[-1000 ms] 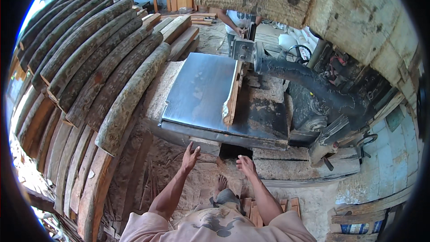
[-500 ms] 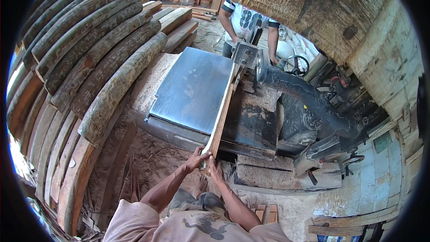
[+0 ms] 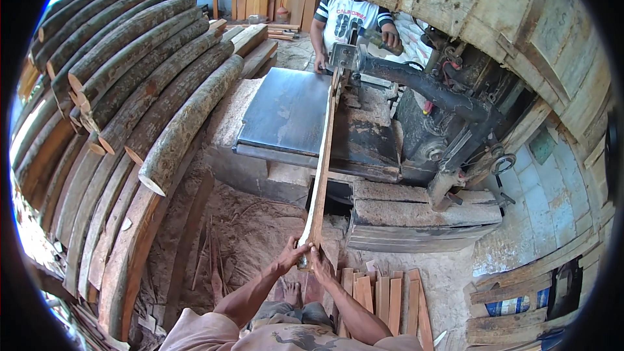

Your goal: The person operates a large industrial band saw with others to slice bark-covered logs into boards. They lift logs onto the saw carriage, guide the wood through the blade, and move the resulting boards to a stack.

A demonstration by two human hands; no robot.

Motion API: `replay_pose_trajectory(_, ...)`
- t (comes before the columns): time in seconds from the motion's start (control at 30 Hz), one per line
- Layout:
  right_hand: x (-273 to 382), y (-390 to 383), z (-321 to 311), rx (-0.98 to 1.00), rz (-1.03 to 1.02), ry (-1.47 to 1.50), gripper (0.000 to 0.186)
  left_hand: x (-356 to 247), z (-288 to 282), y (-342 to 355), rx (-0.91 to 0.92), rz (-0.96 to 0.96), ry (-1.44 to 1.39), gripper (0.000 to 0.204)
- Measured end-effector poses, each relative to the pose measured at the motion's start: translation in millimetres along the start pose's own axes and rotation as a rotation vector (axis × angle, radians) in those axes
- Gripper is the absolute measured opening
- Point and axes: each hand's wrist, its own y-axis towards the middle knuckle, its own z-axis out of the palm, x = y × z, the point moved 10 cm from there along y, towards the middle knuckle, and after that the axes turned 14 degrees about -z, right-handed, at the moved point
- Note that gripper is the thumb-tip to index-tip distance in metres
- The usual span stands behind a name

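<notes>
Both hands, the left hand [image 3: 290, 261] and the right hand [image 3: 320, 264], are closed around the near end of a long wooden strip [image 3: 323, 162] that lies over the metal saw table [image 3: 286, 114] toward another person [image 3: 348, 23]. I think the strip is being drawn clear; a straight, steady pull is needed next.

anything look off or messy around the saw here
Nothing looks broken. Sawdust is heaped on the ground under the saw table, and offcut slats lie loose by the bare feet. Both hands hold the plank straight along the blade line.
</notes>
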Motion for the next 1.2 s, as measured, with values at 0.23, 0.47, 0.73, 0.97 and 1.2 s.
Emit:
replay_pose_trajectory(0.23, -15, -111, 24, -0.038, -0.015, -0.003, 0.068, 80, 16, -76, 0.006, 0.014, 0.026, 0.060)
replay_pose_trajectory(0.47, -18, -217, 42, -0.078, -0.009, 0.041, 0.070, 152, 38, -154, 0.056, -0.016, -0.057, 0.073)
replay_pose_trajectory(0.73, -22, -428, -9, -0.412, 0.055, -0.121, 0.053, 237, 129, -269, 0.333, -0.104, 0.183, 0.110)
replay_pose_trajectory(0.97, -48, -700, -109, -0.894, 0.436, -0.381, 0.062, 324, 247, -388, 0.624, -0.415, 0.167, 0.112)
replay_pose_trajectory(1.2, 126, -806, -17, -0.772, 0.388, 0.433, 0.117, 380, 342, -637, 1.348, -1.057, 0.245, 0.071)
